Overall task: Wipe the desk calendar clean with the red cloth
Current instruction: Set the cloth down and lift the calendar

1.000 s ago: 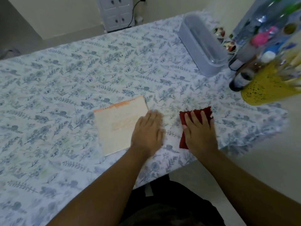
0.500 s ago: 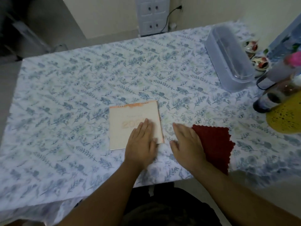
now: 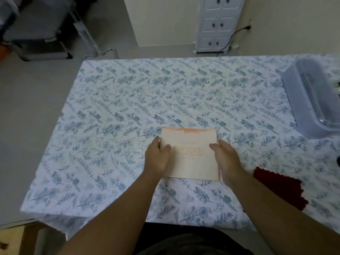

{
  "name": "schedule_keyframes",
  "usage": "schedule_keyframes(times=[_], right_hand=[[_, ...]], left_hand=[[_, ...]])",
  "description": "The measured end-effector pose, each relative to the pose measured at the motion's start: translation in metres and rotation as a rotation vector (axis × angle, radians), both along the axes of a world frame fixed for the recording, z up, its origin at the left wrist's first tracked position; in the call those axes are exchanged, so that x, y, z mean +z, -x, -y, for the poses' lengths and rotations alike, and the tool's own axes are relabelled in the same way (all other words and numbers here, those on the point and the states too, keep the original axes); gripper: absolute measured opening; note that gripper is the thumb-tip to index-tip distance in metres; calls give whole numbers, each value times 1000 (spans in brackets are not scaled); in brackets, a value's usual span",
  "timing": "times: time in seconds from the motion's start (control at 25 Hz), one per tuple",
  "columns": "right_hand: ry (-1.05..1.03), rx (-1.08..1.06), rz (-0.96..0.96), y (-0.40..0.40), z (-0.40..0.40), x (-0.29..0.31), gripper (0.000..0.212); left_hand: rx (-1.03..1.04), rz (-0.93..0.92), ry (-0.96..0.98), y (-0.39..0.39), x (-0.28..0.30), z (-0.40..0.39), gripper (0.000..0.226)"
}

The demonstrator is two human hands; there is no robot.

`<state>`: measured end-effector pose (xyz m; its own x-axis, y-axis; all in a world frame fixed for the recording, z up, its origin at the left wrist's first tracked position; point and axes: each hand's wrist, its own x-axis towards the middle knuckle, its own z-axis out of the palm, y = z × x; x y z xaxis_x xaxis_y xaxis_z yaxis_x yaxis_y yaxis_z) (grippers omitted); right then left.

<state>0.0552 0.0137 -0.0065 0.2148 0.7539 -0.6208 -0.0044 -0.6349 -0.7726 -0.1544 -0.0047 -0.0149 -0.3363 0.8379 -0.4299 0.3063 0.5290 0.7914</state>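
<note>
Calendar between both hands' grip: left, right | cloth lies free, right.

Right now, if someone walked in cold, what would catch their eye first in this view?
Probably the pale desk calendar near the table's front edge, with the left hand and right hand gripping its two sides. Next, the red cloth lying untouched to the right, vivid against the blue leaf-print tablecloth. A clear plastic container sits at far right.

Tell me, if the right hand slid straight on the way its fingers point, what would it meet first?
The right hand already touches the calendar; its fingers point up and slightly left, so it would slide across the cover. Beyond that, only bare tablecloth shows.
</note>
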Motion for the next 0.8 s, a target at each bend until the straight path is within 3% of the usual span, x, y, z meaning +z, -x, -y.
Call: schedule_keyframes(times=[0.16,0.24,0.36,0.48,0.64,0.8], right_hand=[[94,-79,-33,1,-12,14,14],[39,-51,-28,3,-18,21,18],[-55,-55,-21,7,-31,35,25],[-168,-92,-38,17,-54,54,24],[-342,-133,8,43,-112,77,36],[-420,-210,24,64,-199,87,28]], left_hand=[[57,107,-5,7,14,-12,25],[38,146,-45,11,22,-18,28],[52,169,-90,19,34,-30,16],[101,208,-154,30,54,-55,32],[139,195,-303,46,83,-120,32],[172,103,-405,62,97,-209,24]])
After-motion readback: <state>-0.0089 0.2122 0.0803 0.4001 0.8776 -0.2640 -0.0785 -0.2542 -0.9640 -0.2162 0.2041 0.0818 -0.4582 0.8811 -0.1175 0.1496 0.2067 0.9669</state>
